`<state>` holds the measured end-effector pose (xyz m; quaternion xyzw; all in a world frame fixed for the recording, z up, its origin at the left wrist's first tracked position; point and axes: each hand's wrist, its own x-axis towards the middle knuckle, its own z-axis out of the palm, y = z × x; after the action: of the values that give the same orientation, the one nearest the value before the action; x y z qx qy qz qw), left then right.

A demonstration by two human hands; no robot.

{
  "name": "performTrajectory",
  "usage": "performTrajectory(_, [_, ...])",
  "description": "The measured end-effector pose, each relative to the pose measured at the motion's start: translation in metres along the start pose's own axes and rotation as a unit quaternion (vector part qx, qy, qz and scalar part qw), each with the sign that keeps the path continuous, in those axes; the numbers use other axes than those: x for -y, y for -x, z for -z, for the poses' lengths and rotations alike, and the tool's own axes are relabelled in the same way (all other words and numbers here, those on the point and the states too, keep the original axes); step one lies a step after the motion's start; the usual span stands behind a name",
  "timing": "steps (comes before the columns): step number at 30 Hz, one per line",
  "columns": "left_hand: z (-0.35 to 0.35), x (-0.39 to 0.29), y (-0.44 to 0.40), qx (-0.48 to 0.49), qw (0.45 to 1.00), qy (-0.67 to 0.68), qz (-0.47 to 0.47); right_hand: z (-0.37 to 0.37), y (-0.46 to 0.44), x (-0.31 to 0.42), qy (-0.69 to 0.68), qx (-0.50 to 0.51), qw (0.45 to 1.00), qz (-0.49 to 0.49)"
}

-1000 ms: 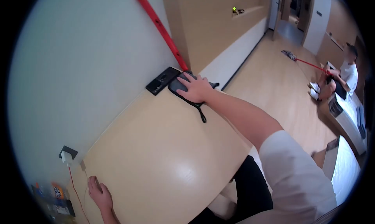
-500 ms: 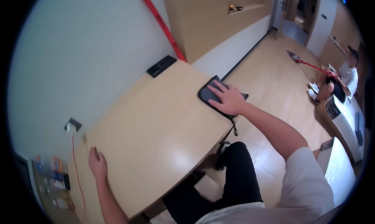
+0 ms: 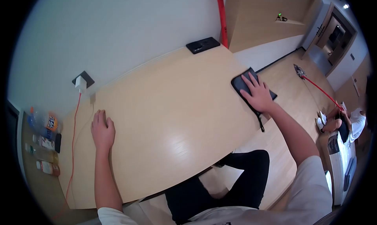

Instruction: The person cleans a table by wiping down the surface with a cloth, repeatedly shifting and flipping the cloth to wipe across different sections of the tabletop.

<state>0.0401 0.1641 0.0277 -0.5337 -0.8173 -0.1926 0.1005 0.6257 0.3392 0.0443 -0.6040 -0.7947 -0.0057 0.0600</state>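
Note:
My right hand (image 3: pixel 258 94) lies with spread fingers on a black zippered pouch (image 3: pixel 240 83) at the right edge of the wooden table (image 3: pixel 157 107). The pouch's wrist strap hangs down past the edge. On the left side of the tabletop rests my left hand (image 3: pixel 103 131), empty, thumb apart from the fingers. A black phone-like object (image 3: pixel 203 45) lies at the table's back edge by the wall.
A white charger (image 3: pixel 80 83) with a red cable (image 3: pixel 74 138) is at the left wall. Several bottles (image 3: pixel 47 154) stand beyond the table's left edge. A red pole (image 3: pixel 222 21) leans at the back. A seated person (image 3: pixel 355 123) holds a red-handled mop (image 3: pixel 320 89).
My right hand and the pouch have moved from beside the black phone-like object to the table's right edge. The camera view has turned. My left hand still rests on the tabletop.

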Motion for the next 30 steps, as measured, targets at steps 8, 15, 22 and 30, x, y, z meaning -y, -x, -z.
performTrajectory(8, [0.007, -0.007, -0.003, 0.01, 1.0, -0.01, 0.016, -0.017, -0.141, 0.044, 0.014, 0.022, 0.999, -0.038])
performTrajectory(15, [0.006, -0.005, -0.005, 0.016, 1.0, -0.013, 0.01, -0.019, -0.205, 0.058, -0.008, 0.041, 0.997, -0.062])
performTrajectory(22, [0.008, -0.008, -0.005, 0.027, 0.999, -0.005, 0.017, -0.024, -0.199, 0.053, -0.031, 0.037, 0.997, -0.053])
performTrajectory(30, [0.005, -0.002, -0.008, 0.036, 0.999, -0.004, 0.016, -0.017, -0.078, 0.038, -0.015, 0.0, 0.999, 0.043])
